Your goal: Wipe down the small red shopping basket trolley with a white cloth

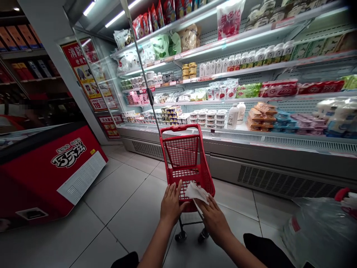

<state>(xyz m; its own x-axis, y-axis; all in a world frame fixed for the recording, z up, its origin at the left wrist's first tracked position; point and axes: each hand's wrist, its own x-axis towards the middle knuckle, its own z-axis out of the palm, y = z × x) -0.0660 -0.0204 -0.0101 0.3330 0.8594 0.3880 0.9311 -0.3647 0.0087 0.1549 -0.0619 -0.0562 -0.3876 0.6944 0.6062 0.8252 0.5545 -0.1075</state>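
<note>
A red plastic shopping cart (205, 163) on black wheels stands before me, its handle bar toward the refrigerated shelves. Over the near rim of its basket, my left hand (171, 203) is held with the fingers stretched out and the thumb apart, nothing in it. Whether it touches the rim I cannot tell. At the near right corner of the cart, my right hand (212, 216) has a crumpled white tissue (196, 192) under its fingers. Part of the tissue hangs down in front of the rim.
An open refrigerated display case (225, 156) with stocked shelves runs behind the cart. To the left stands a red chest freezer (55, 175). A large clear plastic container (315, 223) is at the lower right. Pale floor tiles (122, 201) lie between freezer and cart.
</note>
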